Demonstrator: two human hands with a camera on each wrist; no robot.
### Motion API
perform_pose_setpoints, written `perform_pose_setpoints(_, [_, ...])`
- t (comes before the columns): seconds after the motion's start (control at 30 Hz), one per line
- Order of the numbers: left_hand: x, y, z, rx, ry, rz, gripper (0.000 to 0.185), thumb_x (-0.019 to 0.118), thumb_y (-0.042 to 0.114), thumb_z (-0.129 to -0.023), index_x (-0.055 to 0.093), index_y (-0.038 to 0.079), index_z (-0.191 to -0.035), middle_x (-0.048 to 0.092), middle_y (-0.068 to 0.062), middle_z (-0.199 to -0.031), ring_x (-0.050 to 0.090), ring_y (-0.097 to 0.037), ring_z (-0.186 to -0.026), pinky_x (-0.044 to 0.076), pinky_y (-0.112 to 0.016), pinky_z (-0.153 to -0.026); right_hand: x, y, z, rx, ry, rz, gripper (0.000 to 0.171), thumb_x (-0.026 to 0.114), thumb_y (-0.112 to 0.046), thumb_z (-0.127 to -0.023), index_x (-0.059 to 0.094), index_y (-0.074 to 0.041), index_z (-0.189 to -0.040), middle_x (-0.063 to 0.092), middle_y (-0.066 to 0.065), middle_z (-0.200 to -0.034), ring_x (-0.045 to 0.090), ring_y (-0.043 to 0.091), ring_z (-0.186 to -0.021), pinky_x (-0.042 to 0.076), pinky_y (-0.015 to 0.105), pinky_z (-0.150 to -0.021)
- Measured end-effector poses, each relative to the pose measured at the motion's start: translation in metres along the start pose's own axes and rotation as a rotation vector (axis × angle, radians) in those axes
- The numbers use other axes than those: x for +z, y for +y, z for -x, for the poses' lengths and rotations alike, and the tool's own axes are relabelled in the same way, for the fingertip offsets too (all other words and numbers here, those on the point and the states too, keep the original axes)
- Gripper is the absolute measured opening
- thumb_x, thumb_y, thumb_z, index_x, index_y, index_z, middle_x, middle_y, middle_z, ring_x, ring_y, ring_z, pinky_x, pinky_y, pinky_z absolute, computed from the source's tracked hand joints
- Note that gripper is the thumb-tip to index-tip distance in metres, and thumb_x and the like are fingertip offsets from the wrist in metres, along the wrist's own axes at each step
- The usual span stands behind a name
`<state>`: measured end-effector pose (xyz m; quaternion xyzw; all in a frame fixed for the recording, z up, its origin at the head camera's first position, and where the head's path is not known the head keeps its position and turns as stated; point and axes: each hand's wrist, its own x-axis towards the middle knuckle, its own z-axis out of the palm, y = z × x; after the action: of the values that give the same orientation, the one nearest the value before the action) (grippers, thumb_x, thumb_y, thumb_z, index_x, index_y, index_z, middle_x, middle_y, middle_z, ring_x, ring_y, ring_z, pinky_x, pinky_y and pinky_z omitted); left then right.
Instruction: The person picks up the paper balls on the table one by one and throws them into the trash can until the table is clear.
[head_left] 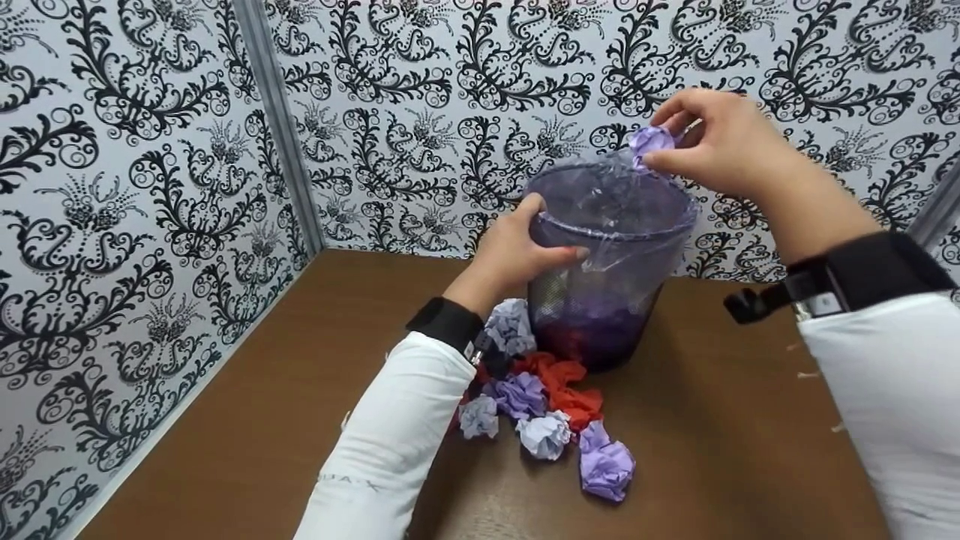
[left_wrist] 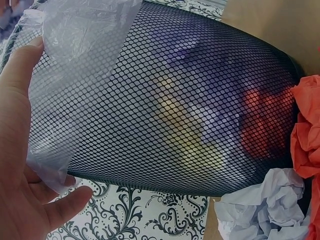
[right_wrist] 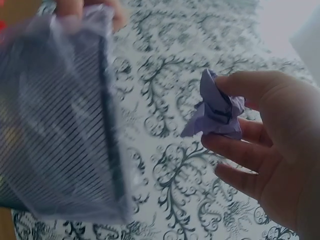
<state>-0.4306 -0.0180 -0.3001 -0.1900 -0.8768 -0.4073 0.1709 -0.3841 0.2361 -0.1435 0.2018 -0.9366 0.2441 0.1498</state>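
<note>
The right hand (head_left: 716, 142) is pinching a purple paper ball (head_left: 649, 144) above the mesh basket (head_left: 553, 294); releasing too near the rim (head_left: 649, 232) would be risking a snag on the loose plastic liner (head_left: 636, 259) or a drop onto the surface (head_left: 750, 420). The ball is sitting between that hand's thumb and fingers, while the left hand (head_left: 510, 247) is gripping the rim's left side.

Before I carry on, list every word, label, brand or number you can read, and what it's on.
Left sleeve: faint dark lettering, too blurred to read whole; one letter looks like "X".
Mesh bin, crumpled paper, wrist straps: no readable text.
</note>
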Motion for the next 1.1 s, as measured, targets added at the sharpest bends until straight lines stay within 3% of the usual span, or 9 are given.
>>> perform_pose_setpoints(0.23, [0.001, 0.001, 0.000, -0.013, -0.014, 0.021, 0.075, 0.079, 0.076, -0.051, 0.048, 0.031, -0.104, 0.064, 0.004, -0.087, 0.062, -0.015, -0.080, 0.051, -0.032, -0.068, 0.015, 0.018, -0.014, 0.049, -0.046, 0.086, 0.052, 0.072, -0.038, -0.086, 0.054, -0.011, -0.127, 0.057, 0.013, -0.119, 0.058, 0.027, -0.100, 0.056, 0.036, -0.078])
perform_pose_setpoints(0.43, [0.000, 0.002, 0.001, -0.006, -0.010, 0.053, 0.074, 0.080, 0.073, -0.052, 0.049, 0.031, -0.104, 0.065, 0.004, -0.089, 0.062, -0.015, -0.080, 0.052, -0.031, -0.065, 0.029, 0.026, -0.021, 0.043, -0.135, 0.176, 0.046, 0.073, -0.025, -0.084, 0.055, -0.008, -0.123, 0.056, 0.019, -0.116, 0.056, 0.036, -0.100, 0.052, 0.052, -0.083])
perform_pose_setpoints(0.73, [0.000, 0.002, 0.002, -0.019, -0.013, 0.046, 0.075, 0.080, 0.074, -0.051, 0.049, 0.032, -0.104, 0.064, 0.005, -0.090, 0.062, -0.014, -0.083, 0.052, -0.031, -0.068, 0.044, 0.036, -0.026, 0.018, -0.205, 0.263, 0.037, 0.070, -0.016, -0.082, 0.057, -0.006, -0.114, 0.059, 0.023, -0.114, 0.057, 0.038, -0.097, 0.053, 0.052, -0.080])
perform_pose_setpoints(1.1, [0.000, 0.002, 0.001, -0.027, -0.017, 0.042, 0.076, 0.079, 0.076, -0.050, 0.050, 0.032, -0.105, 0.064, 0.006, -0.091, 0.062, -0.014, -0.083, 0.052, -0.032, -0.070, 0.047, 0.041, -0.021, 0.030, -0.248, 0.240, 0.037, 0.065, -0.030, -0.091, 0.057, -0.004, -0.116, 0.060, 0.025, -0.121, 0.057, 0.041, -0.108, 0.047, 0.058, -0.091])
